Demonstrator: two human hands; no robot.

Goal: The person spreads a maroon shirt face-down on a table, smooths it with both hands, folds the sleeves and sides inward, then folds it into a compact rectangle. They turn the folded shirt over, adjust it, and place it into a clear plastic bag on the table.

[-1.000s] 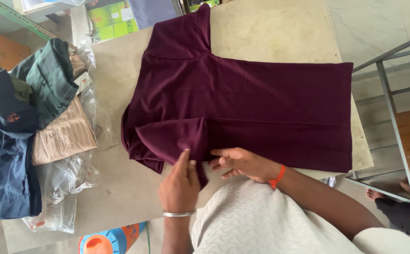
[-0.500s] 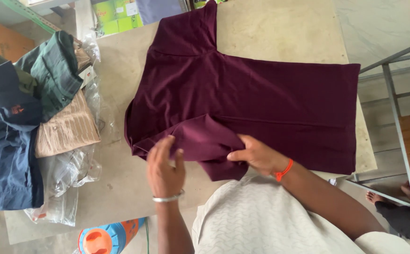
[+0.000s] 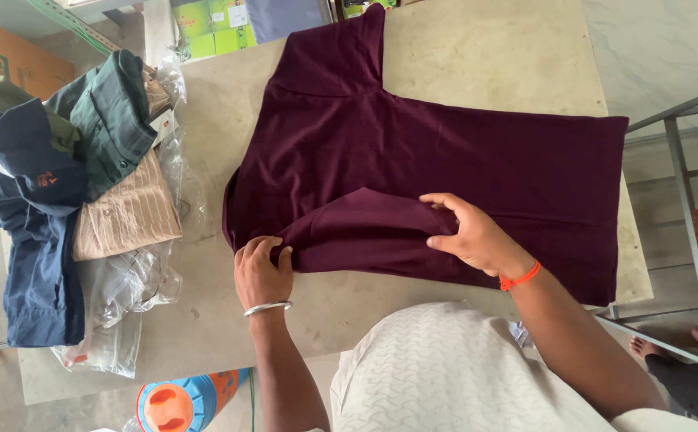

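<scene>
1. Off at the tabletop's [image 3: 485, 56] left edge, a heap of folded shirts [image 3: 69, 184] waits, untouched.
2. Left hand [image 3: 261, 272] pinches the maroon shirt [image 3: 445, 152] at its folded sleeve edge; keep that crease taut.
3. Right hand [image 3: 473, 236] presses the fold with curled fingers; smooth outward, flat.

Sleeve [image 3: 365, 232] now folded inward

Both hands [image 3: 262, 272] [image 3: 474, 235] pinch folded maroon shirt [image 3: 445, 160] on table [image 3: 477, 56].
</scene>
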